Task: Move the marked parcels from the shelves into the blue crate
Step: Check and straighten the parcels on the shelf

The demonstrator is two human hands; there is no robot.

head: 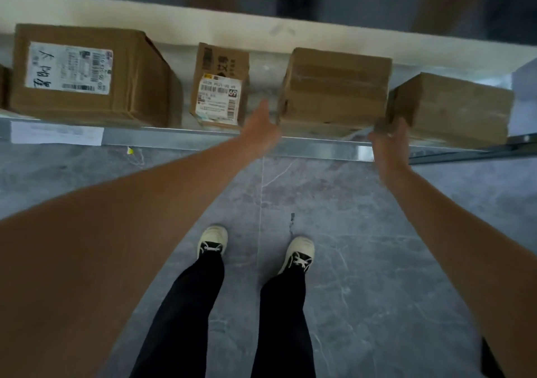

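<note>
Several brown cardboard parcels stand in a row on a metal shelf (203,140). A plain taped parcel (334,89) sits right of centre. My left hand (263,127) is flat against its left side, fingers extended. My right hand (388,136) is at its lower right corner, fingers curled in the gap beside another plain parcel (453,107). To the left are a small parcel with a white label marked 69 (220,87) and a large parcel with a handwritten label (87,72). No blue crate is in view.
Below the shelf edge lies grey marble-patterned floor (377,232), where my two feet in pale sneakers (212,241) stand. A white paper tag (58,135) hangs on the shelf rail at left. A pale shelf board runs above the parcels.
</note>
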